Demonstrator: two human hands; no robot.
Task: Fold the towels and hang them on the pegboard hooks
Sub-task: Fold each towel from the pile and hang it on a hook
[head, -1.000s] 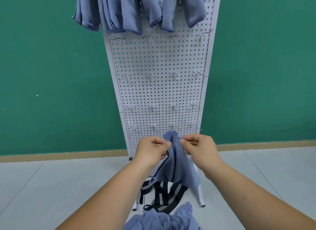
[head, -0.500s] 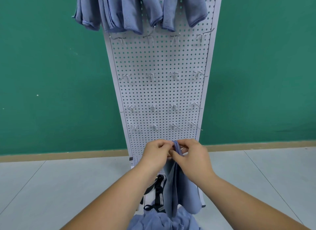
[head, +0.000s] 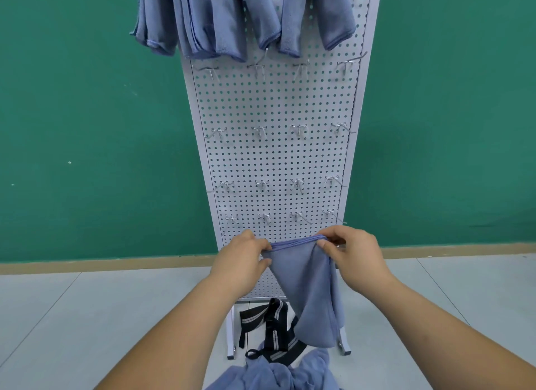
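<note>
Where the held towel is: a blue-grey cloth towel (head: 304, 288), doubled over, is stretched by its top edge in front of the lower part of the white perforated metal pegboard (head: 275, 157), just below the board's lowest row of hooks. Its body narrows downward and ends in front of the pegboard's right foot.
Left hand: the left hand (head: 246, 262) pinches the towel's left top corner between thumb and fingers, in front of the pegboard's lower left side.
Right hand: the right hand (head: 353, 256) grips the right top corner, fingers curled over the layered hem, in front of the pegboard's lower right side.
Hooks: bare wire hooks (head: 298, 130) stand in four rows of four across the pegboard's middle and lower face.
Hung towels: several hung blue-grey towels (head: 214, 21) drape from the pegboard's top, cut off by the frame edge.
Towel heap: a heap of blue-grey towels (head: 275, 375) lies in front of the pegboard's feet. Whether anything contains it cannot be told.
Strap: a black strap with grey stripes (head: 275, 328) lies between the pegboard's feet, touching the heap. Whether it belongs to a bag cannot be told.
Surroundings: a pale tiled floor (head: 87, 317) lies under the pegboard and a green wall (head: 87, 128) stands behind it.
</note>
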